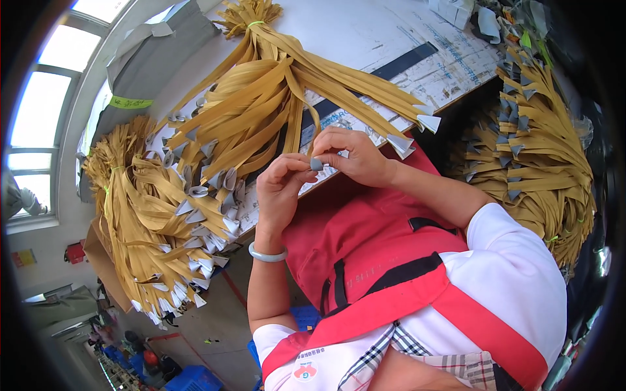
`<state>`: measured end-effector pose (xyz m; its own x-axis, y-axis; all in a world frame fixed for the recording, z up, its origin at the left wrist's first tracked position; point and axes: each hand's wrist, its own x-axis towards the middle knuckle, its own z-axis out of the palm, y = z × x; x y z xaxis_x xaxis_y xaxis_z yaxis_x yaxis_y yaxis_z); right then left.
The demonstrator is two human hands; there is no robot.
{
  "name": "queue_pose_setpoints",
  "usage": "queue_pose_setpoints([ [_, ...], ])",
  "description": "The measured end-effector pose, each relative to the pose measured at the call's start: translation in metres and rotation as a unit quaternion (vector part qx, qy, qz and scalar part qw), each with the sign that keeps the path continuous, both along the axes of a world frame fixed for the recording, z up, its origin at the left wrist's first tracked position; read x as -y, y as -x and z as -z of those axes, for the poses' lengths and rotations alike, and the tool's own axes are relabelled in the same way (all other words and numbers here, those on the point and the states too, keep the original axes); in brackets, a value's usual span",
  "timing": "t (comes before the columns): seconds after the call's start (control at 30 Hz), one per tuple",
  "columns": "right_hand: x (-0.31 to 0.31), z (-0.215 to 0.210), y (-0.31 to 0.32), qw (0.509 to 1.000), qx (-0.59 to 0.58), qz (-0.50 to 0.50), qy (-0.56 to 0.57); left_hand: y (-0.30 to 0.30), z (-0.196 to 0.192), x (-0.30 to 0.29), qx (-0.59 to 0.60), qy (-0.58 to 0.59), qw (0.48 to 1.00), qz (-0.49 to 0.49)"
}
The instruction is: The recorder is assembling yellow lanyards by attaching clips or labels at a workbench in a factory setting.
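Note:
Both of my hands are closed together at the table's front edge, pinching the end of one mustard-yellow strap. A small grey tab at that end shows between the fingertips. My left hand, with a pale bangle on its wrist, grips from the left side. From the right, my right hand holds the same end with thumb and fingers. Just beyond lies a bundle of similar straps, tied near its far end, with grey and white tabs on the loose ends.
A second tied bundle hangs over the table's left side. More strap bundles are piled at the right. The white worktable has a dark band across it. Blue crates stand on the floor, lower left.

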<state>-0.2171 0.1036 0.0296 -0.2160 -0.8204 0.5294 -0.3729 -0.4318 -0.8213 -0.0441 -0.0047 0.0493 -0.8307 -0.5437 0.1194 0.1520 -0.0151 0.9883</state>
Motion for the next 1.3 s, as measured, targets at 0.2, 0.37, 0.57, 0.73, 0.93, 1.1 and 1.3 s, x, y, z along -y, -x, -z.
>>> queue_pose_setpoints([
  [0.2, -0.013, -0.012, -0.004, 0.960, 0.186, -0.042, -0.204, 0.007, -0.009, -0.016, 0.077, 0.338, 0.935, -0.074],
  [0.37, -0.017, -0.002, 0.001, 0.947, 0.249, -0.025, -0.202, -0.005, -0.012, -0.018, 0.058, 0.349, 0.925, -0.138],
  [0.57, -0.079, 0.018, 0.053, 0.961, 0.053, 0.149, -0.228, -0.104, 0.004, 0.055, 0.064, 0.189, 0.865, -0.461],
  [0.73, -0.121, 0.017, 0.079, 0.898, -0.087, 0.271, -0.334, -0.102, 0.014, 0.024, 0.097, 0.169, 0.915, -0.354],
  [0.93, -0.101, -0.010, 0.058, 0.954, -0.168, 0.077, -0.237, 0.017, 0.011, -0.059, 0.082, 0.365, 0.924, -0.081],
  [1.1, -0.081, -0.038, 0.039, 0.972, -0.124, 0.016, -0.200, 0.054, -0.003, -0.064, 0.074, 0.411, 0.908, -0.008],
  [1.3, -0.055, -0.038, 0.046, 0.971, 0.082, -0.126, -0.189, 0.036, -0.015, -0.034, 0.048, 0.310, 0.950, 0.015],
])
